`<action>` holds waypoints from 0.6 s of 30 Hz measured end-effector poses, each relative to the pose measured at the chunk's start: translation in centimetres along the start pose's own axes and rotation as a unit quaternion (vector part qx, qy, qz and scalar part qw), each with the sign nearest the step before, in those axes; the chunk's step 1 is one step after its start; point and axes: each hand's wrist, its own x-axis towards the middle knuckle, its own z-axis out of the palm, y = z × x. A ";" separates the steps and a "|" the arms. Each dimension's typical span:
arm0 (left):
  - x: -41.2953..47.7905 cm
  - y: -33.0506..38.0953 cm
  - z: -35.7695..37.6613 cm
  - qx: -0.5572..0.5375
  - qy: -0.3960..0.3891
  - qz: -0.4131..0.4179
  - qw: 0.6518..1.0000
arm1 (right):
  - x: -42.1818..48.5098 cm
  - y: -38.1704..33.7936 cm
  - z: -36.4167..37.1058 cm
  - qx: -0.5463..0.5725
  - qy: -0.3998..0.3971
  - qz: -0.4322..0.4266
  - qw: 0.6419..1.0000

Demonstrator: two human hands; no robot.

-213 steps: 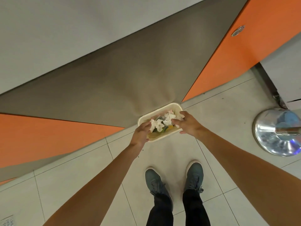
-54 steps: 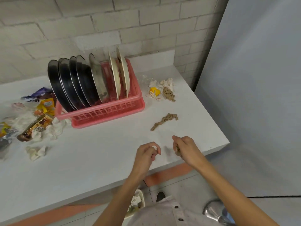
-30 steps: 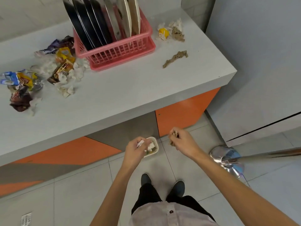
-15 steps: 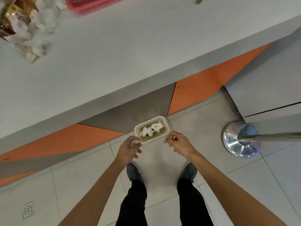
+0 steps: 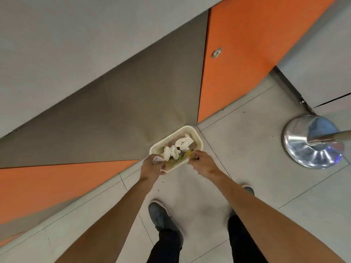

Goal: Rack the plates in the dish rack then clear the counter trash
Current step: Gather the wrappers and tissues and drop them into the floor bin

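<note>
Head view, looking straight down at the tiled floor (image 5: 247, 168); on it a small cream tub (image 5: 198, 138), right up against the foot of the orange cupboard (image 5: 247, 54); inside, white crumpled paper (image 5: 182, 144) and a yellow bit (image 5: 187, 154); left hand (image 5: 152, 168) at the tub's near corner, fingers curled round a pale paper scrap (image 5: 157, 159); right hand (image 5: 202, 164) at the tub's near rim, fingers bunched tight, cannot tell on what; grey shoe (image 5: 160, 215) below; shiny metal stand (image 5: 311, 145) well off to the right; grey surface (image 5: 76, 44) at the top left.
</note>
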 end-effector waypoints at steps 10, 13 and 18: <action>7.8 -2.5 0.9 0.073 -0.006 -0.071 0.995 | 7.8 1.3 1.1 -0.028 0.030 -0.041 0.998; 8.1 -3.0 -0.1 0.092 0.018 -0.070 0.993 | 8.3 1.3 1.4 -0.004 0.029 -0.025 0.999; 7.2 -3.0 0.0 0.104 -0.004 -0.078 0.991 | 8.2 1.6 1.9 0.014 0.037 -0.013 0.999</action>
